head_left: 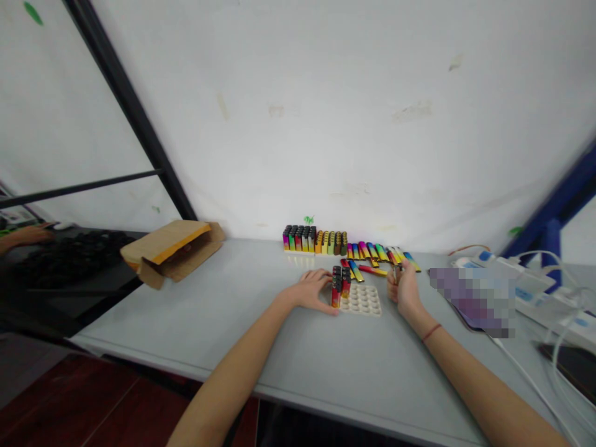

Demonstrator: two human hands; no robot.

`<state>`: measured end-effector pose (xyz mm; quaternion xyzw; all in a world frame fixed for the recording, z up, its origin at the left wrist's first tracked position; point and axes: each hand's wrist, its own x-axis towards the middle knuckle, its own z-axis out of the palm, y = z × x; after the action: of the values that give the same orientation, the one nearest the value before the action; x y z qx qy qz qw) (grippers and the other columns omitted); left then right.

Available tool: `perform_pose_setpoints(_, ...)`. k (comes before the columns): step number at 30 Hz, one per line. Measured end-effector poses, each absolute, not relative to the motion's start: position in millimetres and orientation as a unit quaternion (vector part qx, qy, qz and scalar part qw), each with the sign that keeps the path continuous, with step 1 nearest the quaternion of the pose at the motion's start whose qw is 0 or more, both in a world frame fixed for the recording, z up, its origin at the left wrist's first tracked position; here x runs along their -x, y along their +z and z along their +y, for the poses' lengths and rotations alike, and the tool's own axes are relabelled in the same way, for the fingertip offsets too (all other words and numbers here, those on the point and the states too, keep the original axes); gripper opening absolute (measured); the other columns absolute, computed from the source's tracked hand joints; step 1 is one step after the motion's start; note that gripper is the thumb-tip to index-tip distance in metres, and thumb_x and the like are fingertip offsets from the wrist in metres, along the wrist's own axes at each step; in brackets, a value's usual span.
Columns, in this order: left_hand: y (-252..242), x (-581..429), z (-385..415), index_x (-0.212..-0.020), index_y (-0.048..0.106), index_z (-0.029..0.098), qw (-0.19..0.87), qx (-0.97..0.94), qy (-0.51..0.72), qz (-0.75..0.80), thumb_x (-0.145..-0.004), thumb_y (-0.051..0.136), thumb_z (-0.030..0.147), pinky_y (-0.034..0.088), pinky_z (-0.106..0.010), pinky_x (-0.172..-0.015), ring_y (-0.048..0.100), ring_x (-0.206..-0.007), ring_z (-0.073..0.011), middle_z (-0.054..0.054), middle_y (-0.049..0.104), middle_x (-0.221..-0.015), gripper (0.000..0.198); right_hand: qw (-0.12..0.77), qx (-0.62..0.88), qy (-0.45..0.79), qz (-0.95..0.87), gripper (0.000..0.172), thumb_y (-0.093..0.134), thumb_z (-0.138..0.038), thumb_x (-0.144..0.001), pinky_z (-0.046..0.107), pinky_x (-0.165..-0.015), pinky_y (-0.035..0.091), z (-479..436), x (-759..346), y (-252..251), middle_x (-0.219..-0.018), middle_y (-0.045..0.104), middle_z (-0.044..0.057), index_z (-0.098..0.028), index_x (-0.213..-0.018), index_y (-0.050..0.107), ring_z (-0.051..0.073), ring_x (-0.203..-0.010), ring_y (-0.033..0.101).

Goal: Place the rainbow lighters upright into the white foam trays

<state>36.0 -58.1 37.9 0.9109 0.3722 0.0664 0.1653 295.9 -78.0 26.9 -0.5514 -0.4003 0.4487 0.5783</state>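
A white tray (365, 302) with round sockets lies on the grey table (261, 335). A few lighters (340, 285) stand upright in its left end. My left hand (313, 288) rests on the table against the tray's left side, fingers curled toward those lighters. My right hand (404, 287) is closed just right of the tray, holding a small lighter (397, 271) upright. Behind the tray, several loose colourful lighters (379, 254) lie flat. A filled tray of upright lighters (315, 240) stands by the wall.
An open cardboard box (170, 251) lies on its side at the table's left end. White cables and devices (535, 285) crowd the right side. Another person's hand (28, 236) shows at the far left over a dark surface.
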Motion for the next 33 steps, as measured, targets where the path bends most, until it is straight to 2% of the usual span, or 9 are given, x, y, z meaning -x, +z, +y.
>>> perform_pose_setpoints(3,38,-36,-58,-0.131,0.046,0.019,0.162,-0.911,0.061,0.374,-0.061,0.063,0.076,0.016,-0.047,-0.112,0.027,-0.135,-0.0355,-0.014,0.036,-0.143,0.093,0.564,0.565,0.509,-0.322,0.058,0.023,-0.067,-0.084,0.022,-0.028,0.012,-79,-295,31,-0.035,0.019,-0.006,-0.024,-0.045,0.027,0.007,-0.027,0.015)
perform_pose_setpoints(9,37,-36,-57,-0.13,0.047,0.016,0.157,-0.911,0.06,0.378,-0.06,0.066,0.075,0.016,-0.046,-0.113,0.027,-0.134,-0.0357,-0.015,0.036,-0.143,0.094,0.568,0.551,0.521,-0.321,0.049,0.024,-0.054,-0.087,0.023,-0.029,0.009,-80,-293,35,-0.035,0.017,-0.006,-0.024,-0.049,0.023,0.007,-0.029,0.011)
perform_pose_setpoints(17,39,-37,-59,-0.13,0.047,0.016,0.151,-0.912,0.054,0.378,-0.061,0.063,0.076,0.016,-0.046,-0.113,0.027,-0.135,-0.0344,-0.015,0.036,-0.143,0.092,0.574,0.568,0.506,-0.304,0.049,0.026,-0.054,-0.088,0.022,-0.029,0.01,-82,-291,36,-0.035,0.019,-0.007,-0.024,-0.049,0.026,0.007,-0.027,0.015)
perform_pose_setpoints(25,38,-36,-59,-0.13,0.047,0.018,0.153,-0.909,0.055,0.383,-0.061,0.066,0.074,0.016,-0.045,-0.113,0.026,-0.135,-0.035,-0.014,0.035,-0.143,0.091,0.558,0.571,0.511,-0.318,0.045,0.025,-0.051,-0.088,0.023,-0.031,0.008,-84,-288,38,-0.035,0.019,-0.007,-0.024,-0.052,0.025,0.007,-0.028,0.012)
perform_pose_setpoints(27,38,-36,-58,-0.13,0.047,0.019,0.153,-0.91,0.057,0.38,-0.061,0.065,0.075,0.016,-0.045,-0.113,0.026,-0.135,-0.0351,-0.013,0.035,-0.143,0.091,0.551,0.581,0.491,-0.342,0.046,0.025,-0.054,-0.088,0.024,-0.031,0.011,-84,-288,36,-0.036,0.021,-0.007,-0.024,-0.053,0.028,0.008,-0.03,0.015)
perform_pose_setpoints(29,38,-36,-58,-0.13,0.047,0.018,0.155,-0.911,0.058,0.377,-0.062,0.064,0.075,0.016,-0.045,-0.113,0.026,-0.135,-0.0353,-0.014,0.035,-0.144,0.091,0.554,0.57,0.448,-0.409,0.044,0.029,-0.056,-0.088,0.024,-0.033,0.02,-85,-286,34,-0.039,0.028,-0.006,-0.024,-0.058,0.033,0.01,-0.033,0.024)
perform_pose_setpoints(33,38,-36,-58,-0.13,0.046,0.017,0.16,-0.91,0.06,0.377,-0.061,0.065,0.075,0.016,-0.047,-0.112,0.025,-0.135,-0.0362,-0.014,0.035,-0.144,0.092,0.564,0.498,0.321,-0.575,0.032,0.045,-0.053,-0.086,0.025,-0.052,0.041,-95,-277,42,-0.058,0.048,-0.003,-0.023,-0.075,0.042,0.013,-0.054,0.047)
